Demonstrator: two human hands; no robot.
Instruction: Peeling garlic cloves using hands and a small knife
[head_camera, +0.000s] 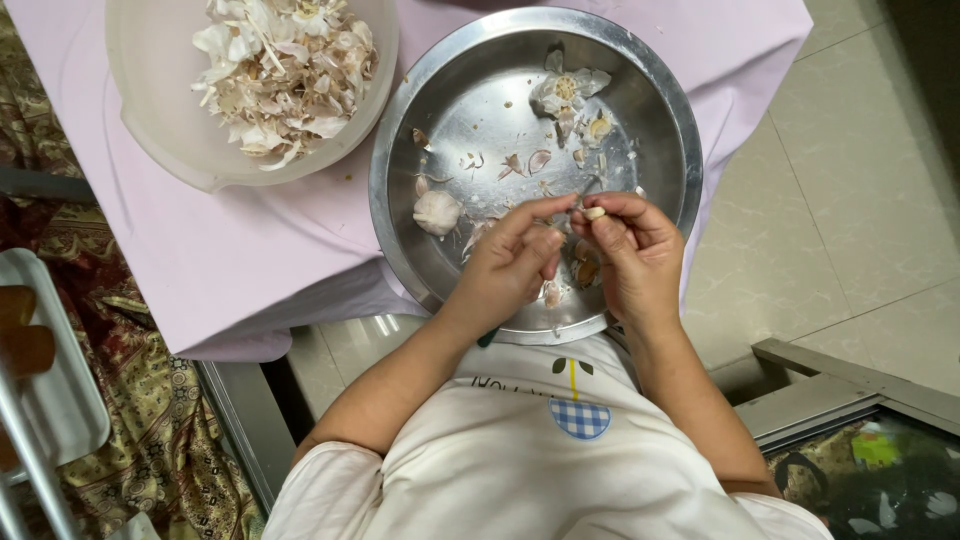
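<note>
Pinching a small garlic clove (594, 212) between thumb and fingertips, the right hand (630, 255) is holding it just above the near side of the steel bowl (400, 150). The left hand (510, 265) is pressing in from the other side, its thumb and forefinger closing on the papery skin at the clove's tip, so both hands are meeting right over the bowl. A whole garlic bulb (437, 212) is lying on the bowl's floor just left of the left hand, and a broken-open bulb (565, 90) is sitting at the far side among loose skins. A pale plastic bowl (150, 120) heaped with garlic peelings (285, 70) is standing beside it on the pink cloth (250, 250).
</note>
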